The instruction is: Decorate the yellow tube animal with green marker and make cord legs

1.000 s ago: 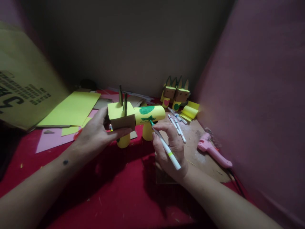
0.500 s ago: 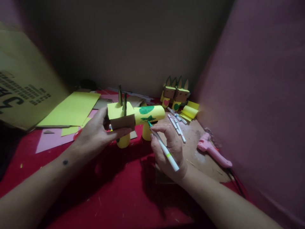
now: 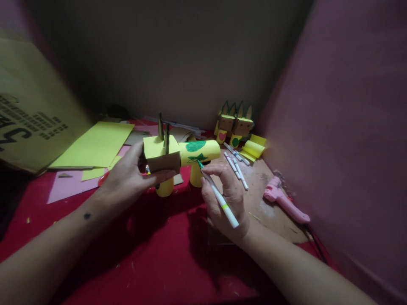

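A yellow paper-and-cardboard animal figure (image 3: 203,149) has a box head with two upright ears, a tube body and tube legs. My left hand (image 3: 129,176) grips it by the box head, thumb along the lower front edge and fingers hidden behind. Pinched in my right hand (image 3: 227,199) is a white marker (image 3: 221,200) with a green tip. That tip touches the side of the tube at a jagged, partly coloured green patch. Higher on the tube is a filled green oval.
Behind right stand similar figures (image 3: 237,123) beside a curled yellow paper (image 3: 253,148). Several markers (image 3: 240,173) and a pink glue gun (image 3: 284,201) lie on a cardboard sheet (image 3: 263,220). Yellow paper (image 3: 93,146) and pink paper (image 3: 68,188) lie left, near a large printed bag (image 3: 34,97).
The marker tip has shifted very slightly along the green patch. My left hand and the figure stay in place.
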Motion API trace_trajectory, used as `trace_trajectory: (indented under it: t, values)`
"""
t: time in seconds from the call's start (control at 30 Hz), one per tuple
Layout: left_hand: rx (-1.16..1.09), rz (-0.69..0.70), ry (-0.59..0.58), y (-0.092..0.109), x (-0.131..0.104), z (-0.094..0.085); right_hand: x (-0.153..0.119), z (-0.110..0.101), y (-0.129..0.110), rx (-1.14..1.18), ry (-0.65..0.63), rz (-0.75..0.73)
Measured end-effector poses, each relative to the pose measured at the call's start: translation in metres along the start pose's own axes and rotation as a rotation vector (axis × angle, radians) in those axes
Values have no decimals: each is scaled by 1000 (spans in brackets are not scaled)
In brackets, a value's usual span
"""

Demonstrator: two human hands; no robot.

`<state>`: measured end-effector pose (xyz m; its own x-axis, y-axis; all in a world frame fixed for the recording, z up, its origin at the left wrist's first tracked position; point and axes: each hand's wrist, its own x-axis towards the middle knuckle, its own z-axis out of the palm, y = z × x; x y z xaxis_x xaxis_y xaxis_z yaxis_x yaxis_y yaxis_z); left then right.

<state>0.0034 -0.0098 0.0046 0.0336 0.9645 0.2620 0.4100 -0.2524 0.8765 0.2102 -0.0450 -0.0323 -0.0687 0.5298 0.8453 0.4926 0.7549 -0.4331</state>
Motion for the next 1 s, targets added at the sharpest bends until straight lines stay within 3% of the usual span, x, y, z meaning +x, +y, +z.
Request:
trace_trajectory:
  t: [0.27,0.43,0.63,0.83,0.9,1.0]
  values:
    - [-22,-2,-5,4,-1,0,1,0,-1,17,11,-5]
    - [-147,-37,2,2,-1,1,2,-2,-8,35,14,-3]
    - [-216,-67,-10,2,-1,-1,6,-10,-13,175,104,54]
    - [-214,-111,79,9,-2,-13,18,-27,-20,315,175,169]
    - [-278,-141,32,12,-3,-15,22,-35,-27,349,191,205]
    - [-437,-186,-158,13,-10,-13,25,-47,-35,376,122,211]
